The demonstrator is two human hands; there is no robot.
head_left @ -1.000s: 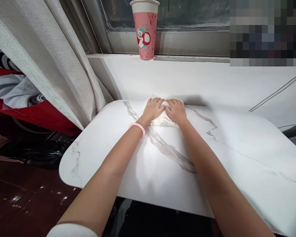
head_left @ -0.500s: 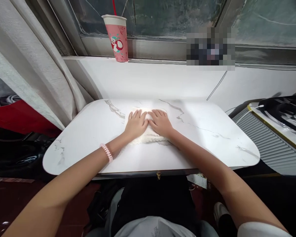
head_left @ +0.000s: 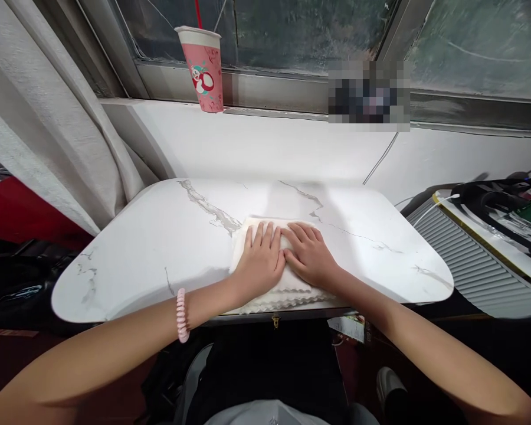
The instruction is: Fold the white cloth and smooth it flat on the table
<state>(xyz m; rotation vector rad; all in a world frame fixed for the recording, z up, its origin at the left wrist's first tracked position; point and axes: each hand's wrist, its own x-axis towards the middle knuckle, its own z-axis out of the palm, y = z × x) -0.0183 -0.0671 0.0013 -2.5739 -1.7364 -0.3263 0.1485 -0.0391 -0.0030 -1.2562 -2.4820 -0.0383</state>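
Your left hand [head_left: 260, 260] and right hand [head_left: 308, 255] both lie flat, palms down and fingers stretched out, pressing side by side on a folded white cloth [head_left: 278, 286]; neither hand grips it. The thumbs meet at the middle. The cloth sits near the front edge of the white marble-patterned table [head_left: 159, 236], its scalloped hem reaching that edge. A pink coiled band [head_left: 181, 314] circles your left wrist. A pink paper cup [head_left: 203, 69] stands on the window ledge [head_left: 265, 141], well apart from the cloth. A grey curtain [head_left: 39, 112] hangs at the left.
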